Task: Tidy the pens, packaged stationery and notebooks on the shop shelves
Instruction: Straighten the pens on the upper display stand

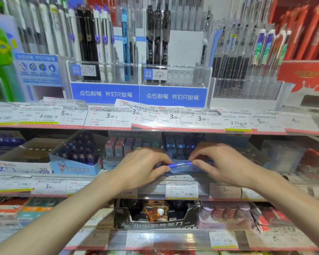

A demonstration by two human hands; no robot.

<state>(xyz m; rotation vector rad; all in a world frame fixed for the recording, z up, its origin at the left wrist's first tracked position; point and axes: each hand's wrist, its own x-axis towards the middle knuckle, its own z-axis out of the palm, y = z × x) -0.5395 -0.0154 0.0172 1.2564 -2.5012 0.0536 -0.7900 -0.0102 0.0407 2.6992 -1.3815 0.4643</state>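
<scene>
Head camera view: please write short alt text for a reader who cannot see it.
Two hands hold a small blue pen level between them, the left hand pinching one end and the right hand the other, before the middle shelf of a stationery display. Pen racks stand above.

Glossy blue plastic pen (180, 164); clear glossy acrylic pen holders (175, 75)

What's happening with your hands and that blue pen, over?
Both hands on it: left hand pinches one end, right hand the other. Blue pen level, in front of middle shelf. Nothing in the way.
</scene>
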